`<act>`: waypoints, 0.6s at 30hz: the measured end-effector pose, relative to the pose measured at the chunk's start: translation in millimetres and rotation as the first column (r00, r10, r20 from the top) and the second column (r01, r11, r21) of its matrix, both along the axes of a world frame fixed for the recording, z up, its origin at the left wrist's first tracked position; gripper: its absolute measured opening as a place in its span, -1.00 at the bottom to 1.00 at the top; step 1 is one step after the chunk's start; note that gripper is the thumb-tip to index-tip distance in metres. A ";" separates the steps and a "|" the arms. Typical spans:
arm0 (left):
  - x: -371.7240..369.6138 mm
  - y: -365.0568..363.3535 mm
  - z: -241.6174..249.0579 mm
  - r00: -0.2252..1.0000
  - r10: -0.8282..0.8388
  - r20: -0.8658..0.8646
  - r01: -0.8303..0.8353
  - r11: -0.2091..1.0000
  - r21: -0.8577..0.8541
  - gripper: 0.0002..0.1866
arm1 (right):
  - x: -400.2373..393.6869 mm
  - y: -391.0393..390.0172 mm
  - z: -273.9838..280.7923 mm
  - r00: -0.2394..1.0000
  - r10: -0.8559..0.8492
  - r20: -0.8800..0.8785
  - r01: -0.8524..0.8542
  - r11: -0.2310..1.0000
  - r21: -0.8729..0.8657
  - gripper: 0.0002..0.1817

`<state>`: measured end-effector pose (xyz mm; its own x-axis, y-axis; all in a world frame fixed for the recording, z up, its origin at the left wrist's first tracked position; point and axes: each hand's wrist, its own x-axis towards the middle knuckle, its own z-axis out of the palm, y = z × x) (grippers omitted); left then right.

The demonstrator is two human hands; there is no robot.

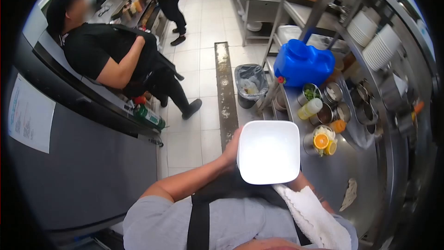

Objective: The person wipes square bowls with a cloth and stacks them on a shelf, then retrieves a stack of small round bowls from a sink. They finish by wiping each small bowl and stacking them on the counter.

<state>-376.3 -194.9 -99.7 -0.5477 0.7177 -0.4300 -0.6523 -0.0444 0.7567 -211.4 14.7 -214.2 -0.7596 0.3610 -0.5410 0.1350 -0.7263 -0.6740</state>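
A white bowl (269, 153) is held up just below and right of the frame's centre, tipped so that its open top faces the camera. It is square in outline, with softly rounded corners and a thin, smooth rim. The inside is plain, bright white and looks glossy, paler across the base, with faint grey shading along the upper walls. Its outer sides are mostly out of sight, so their finish cannot be told.

The wearer's left hand (232, 146) grips the bowl's left side, partly closed around it, most of the fingers hidden behind. The right forearm (309, 186) comes up from the lower right toward the bowl; the right hand is hidden behind it, so how far it is open and what it holds cannot be told. A white, textured cloth (311, 213) hangs over the wearer's grey shirt (245, 213), at lower right.

Right of the bowl, on a steel counter (330, 171), a metal container of cut citrus (321, 141) stands near it. A blue jug (303, 65) stands at upper right. At upper left, a person in black (92, 48) stands side-on.
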 end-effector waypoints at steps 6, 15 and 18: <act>-89.5 27.9 28.1 0.984 0.175 0.012 -0.175 0.984 -0.006 -0.29 | -161.7 64.9 10.8 0.967 0.247 -0.056 -0.246 0.969 0.021 -0.41; -268.1 34.2 -82.5 0.966 0.253 -0.059 -0.243 0.960 0.136 -0.51 | -382.1 87.1 19.0 0.919 0.378 -0.109 -0.378 0.925 0.020 -0.42; -350.6 44.2 -64.6 0.975 0.220 -0.018 -0.216 0.970 0.114 -0.51 | -441.9 85.5 16.3 0.934 0.344 -0.099 -0.344 0.939 0.013 -0.42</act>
